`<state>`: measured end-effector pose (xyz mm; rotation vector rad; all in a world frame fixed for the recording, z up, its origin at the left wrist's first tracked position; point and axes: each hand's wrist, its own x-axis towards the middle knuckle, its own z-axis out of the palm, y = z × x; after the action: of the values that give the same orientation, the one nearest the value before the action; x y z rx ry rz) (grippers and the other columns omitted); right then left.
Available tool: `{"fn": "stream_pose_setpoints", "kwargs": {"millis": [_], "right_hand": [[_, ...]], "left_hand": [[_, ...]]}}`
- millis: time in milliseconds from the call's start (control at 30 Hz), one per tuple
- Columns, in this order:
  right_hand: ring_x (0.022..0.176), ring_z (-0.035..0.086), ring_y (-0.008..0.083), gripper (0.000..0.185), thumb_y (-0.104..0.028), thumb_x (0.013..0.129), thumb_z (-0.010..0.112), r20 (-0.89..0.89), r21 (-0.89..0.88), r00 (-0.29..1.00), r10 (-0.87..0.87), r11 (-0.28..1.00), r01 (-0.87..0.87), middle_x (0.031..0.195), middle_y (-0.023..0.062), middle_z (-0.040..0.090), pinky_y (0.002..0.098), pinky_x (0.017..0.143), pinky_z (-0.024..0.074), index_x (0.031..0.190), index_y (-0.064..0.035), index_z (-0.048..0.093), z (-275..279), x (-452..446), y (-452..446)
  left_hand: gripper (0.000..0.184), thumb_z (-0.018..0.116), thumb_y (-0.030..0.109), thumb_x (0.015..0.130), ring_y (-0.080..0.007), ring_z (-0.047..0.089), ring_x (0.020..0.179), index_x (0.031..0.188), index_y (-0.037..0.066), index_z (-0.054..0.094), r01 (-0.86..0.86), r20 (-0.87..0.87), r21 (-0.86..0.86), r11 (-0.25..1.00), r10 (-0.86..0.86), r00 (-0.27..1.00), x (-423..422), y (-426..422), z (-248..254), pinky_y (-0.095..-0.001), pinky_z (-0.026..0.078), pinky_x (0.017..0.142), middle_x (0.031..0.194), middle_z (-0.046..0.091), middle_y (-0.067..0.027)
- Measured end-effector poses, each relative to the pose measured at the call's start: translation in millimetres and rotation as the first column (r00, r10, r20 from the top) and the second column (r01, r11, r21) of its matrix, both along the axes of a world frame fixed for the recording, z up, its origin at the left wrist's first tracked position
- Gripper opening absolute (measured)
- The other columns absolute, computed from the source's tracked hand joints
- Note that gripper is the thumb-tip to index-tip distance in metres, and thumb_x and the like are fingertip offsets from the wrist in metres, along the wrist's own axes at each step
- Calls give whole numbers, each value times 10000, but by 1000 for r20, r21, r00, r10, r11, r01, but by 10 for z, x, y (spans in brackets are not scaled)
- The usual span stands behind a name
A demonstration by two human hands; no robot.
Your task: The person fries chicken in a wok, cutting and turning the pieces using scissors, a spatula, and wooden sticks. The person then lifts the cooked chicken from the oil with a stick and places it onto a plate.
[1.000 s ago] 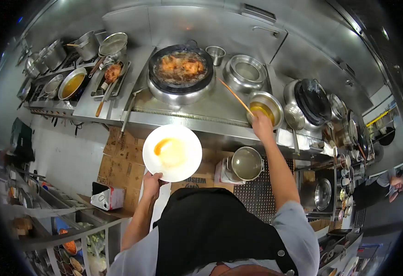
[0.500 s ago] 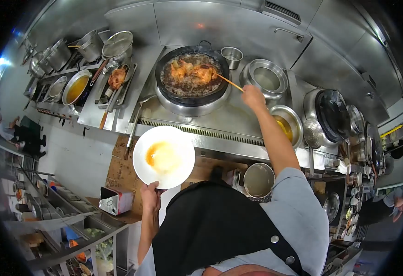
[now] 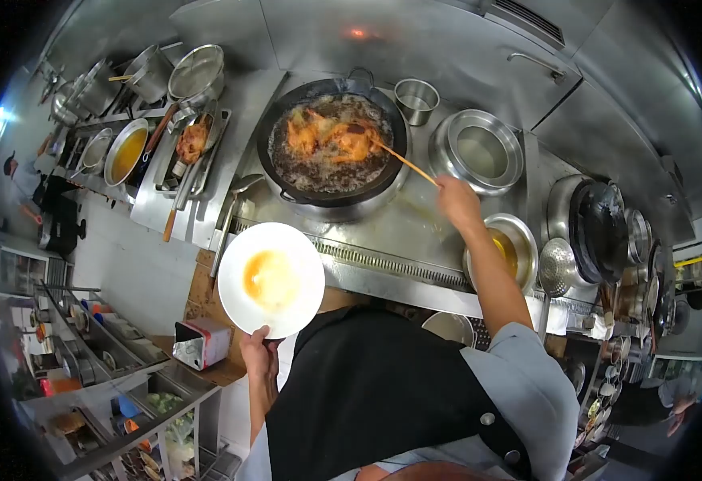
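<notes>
My left hand (image 3: pixel 261 354) grips the lower rim of a white plate (image 3: pixel 295 309), which has an orange-yellow liquid stain on it. My right hand (image 3: pixel 457 200) is closed on a thin wooden stick (image 3: pixel 412 166). The far tip of the stick touches browned pieces of food (image 3: pixel 354 141) that lie in bubbling oil. The oil fills a black wok (image 3: pixel 279 178) on the steel stove. The plate is in front of the wok, lower and to its left.
Right of the wok stand a small steel pot (image 3: pixel 416 101), a round pan (image 3: pixel 483 150) and a bowl of yellow liquid (image 3: pixel 505 247). A skimmer (image 3: pixel 557 268) lies farther right. Leftward, a tray (image 3: pixel 211 160) holds browned meat and ladles. People stand at both far edges.
My right hand has moved up and away from the bowl of yellow liquid, and the stick's tip now reaches the food in the wok. The plate stays in my left hand, slightly farther left.
</notes>
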<state>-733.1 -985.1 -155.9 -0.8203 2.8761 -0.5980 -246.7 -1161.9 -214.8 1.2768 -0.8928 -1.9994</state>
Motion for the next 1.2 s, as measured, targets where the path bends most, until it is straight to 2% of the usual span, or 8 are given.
{"fn": "stream_pose_setpoints", "kwargs": {"millis": [233, 367, 500, 600, 667, 800, 967, 1200], "right_hand": [[995, 714, 401, 262, -171, 883, 613, -25, 141, 999, 33, 990, -29, 1045, 191, 743, 529, 872, 552, 1107, -148, 748, 461, -198, -305], [964, 718, 399, 243, -195, 867, 635, -72, 217, 997, 34, 976, -18, 1008, 171, 753, 522, 838, 561, 1066, -143, 765, 12, -174, -688], [877, 743, 357, 223, -216, 881, 672, 112, -226, 986, -125, 963, 148, 893, 183, 760, 457, 783, 564, 1013, -82, 792, -729, 56, -523], [699, 692, 217, 257, -223, 919, 702, 179, -307, 967, -182, 923, 231, 799, 136, 758, 387, 676, 532, 1051, -19, 787, -1373, 282, -500], [641, 613, 129, 267, -222, 926, 722, 210, -364, 918, -338, 844, 394, 715, 79, 711, 330, 614, 493, 1016, 23, 780, -1506, 565, -664], [618, 588, 106, 231, -189, 937, 723, 257, -497, 903, -345, 754, 430, 693, 44, 676, 309, 582, 474, 1006, 24, 780, -1554, 932, -781], [697, 669, 172, 260, -210, 937, 718, 225, -558, 900, -374, 708, 434, 770, 129, 733, 345, 692, 534, 1064, 11, 770, -1486, 1124, -774], [682, 607, 136, 261, -194, 955, 704, 158, -592, 917, -365, 709, 384, 733, 92, 686, 330, 653, 499, 1079, 28, 761, -875, 1204, -718]], "left_hand": [[497, 529, 4, 913, -286, 717, 1034, 1406, -35, 480, 26, -47, -19, 999, -27, 999, -72, -452, -49, -408, 634, 771, 1245, 664, -171], [491, 530, 2, 906, -276, 721, 1015, 1394, -27, 495, 94, -30, -8, 996, -94, 995, -64, -802, -18, -392, 635, 752, 1230, 675, -156], [470, 544, 12, 893, -263, 727, 979, 1361, -19, 527, 145, -43, -14, 989, -145, 988, -134, -1194, 3, -383, 634, 724, 1203, 689, -150], [500, 533, 11, 887, -323, 714, 1048, 1380, -71, 510, 241, -54, -66, 968, -245, 968, -186, -1492, 99, -443, 626, 809, 1257, 665, -198], [427, 546, 24, 913, -263, 735, 955, 1336, -31, 544, 269, -42, -21, 963, -270, 962, -255, -1706, 119, -395, 637, 735, 1189, 699, -149], [403, 536, 24, 927, -255, 736, 897, 1325, -42, 546, 335, -42, -66, 940, -338, 940, -402, -2055, 59, -392, 634, 732, 1164, 702, -161], [407, 538, 18, 922, -233, 725, 857, 1326, -37, 536, 408, -91, -122, 905, -420, 903, -675, -2288, 55, -360, 621, 710, 1131, 703, -154], [397, 554, 41, 917, -250, 715, 968, 1306, -38, 559, 451, -72, -141, 882, -463, 883, -1092, -2356, 108, -387, 605, 766, 1195, 694, -147]]}}
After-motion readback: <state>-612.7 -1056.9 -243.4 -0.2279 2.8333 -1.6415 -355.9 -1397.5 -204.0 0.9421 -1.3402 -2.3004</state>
